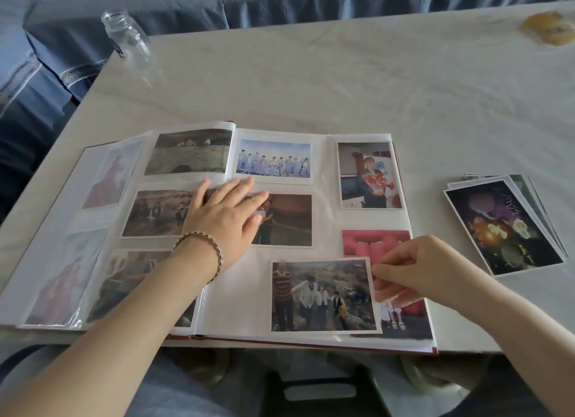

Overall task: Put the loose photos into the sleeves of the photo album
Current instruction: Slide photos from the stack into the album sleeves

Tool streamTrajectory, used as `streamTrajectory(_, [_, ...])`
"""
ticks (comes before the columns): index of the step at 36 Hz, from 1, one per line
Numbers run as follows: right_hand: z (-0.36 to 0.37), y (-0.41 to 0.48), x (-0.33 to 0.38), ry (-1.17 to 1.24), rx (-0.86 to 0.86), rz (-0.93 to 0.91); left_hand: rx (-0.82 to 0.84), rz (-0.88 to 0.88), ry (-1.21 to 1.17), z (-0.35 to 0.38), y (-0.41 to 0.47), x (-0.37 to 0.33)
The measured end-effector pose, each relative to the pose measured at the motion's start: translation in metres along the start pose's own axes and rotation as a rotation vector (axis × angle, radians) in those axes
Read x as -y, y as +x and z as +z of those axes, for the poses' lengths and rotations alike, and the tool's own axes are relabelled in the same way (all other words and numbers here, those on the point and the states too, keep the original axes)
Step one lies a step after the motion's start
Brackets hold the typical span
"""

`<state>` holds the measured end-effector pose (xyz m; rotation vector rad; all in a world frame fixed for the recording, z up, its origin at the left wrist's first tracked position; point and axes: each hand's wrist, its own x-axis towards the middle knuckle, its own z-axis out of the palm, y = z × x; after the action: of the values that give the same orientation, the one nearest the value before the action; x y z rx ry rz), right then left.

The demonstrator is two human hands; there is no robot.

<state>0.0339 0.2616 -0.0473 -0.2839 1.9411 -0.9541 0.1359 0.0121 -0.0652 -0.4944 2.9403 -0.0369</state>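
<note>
**Fig. 1.** The album (236, 295) is lying open on the table (342, 83), spreading beneath and to the left of the grip. It is looking heavy and stiff-backed, with slick, limp plastic sleeves that probably need holding flat. The left hand (224, 217) is doing this up and left of the grip, its fingers straight and pressing near the fold.

The stack (501, 230) of loose prints is sitting on the table just right of the grip, slightly fanned. The prints are likely sliding easily over one another.

The right hand (404, 273) is pinching the photo (320, 295) at its right edge between thumb and fingers. The photo is lying over the lower right page, left of the grip. Whether it is entering a sleeve cannot be told.

It is judged light, thin, bendable and glossy, so it smudges and creases easily. An edge or corner hold is suiting it best.

It is showing a white border round a group of people on a brownish, rocky slope, one in a striped top.
</note>
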Motion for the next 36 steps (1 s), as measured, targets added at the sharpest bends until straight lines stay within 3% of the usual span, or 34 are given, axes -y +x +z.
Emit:
streamTrajectory(17, [0.044, 0.004, 0.018, 0.123, 0.136, 0.029, 0.002, 0.002, 0.001, 0.001, 0.001, 0.0])
streamTrajectory(26, [0.064, 0.007, 0.007, -0.185, -0.219, -0.152, 0.005, -0.005, -0.004, 0.001, 0.001, 0.001])
streamTrajectory(36, [0.067, 0.003, 0.009, -0.304, -0.362, -0.218, 0.009, -0.002, 0.015, 0.001, 0.001, 0.001])
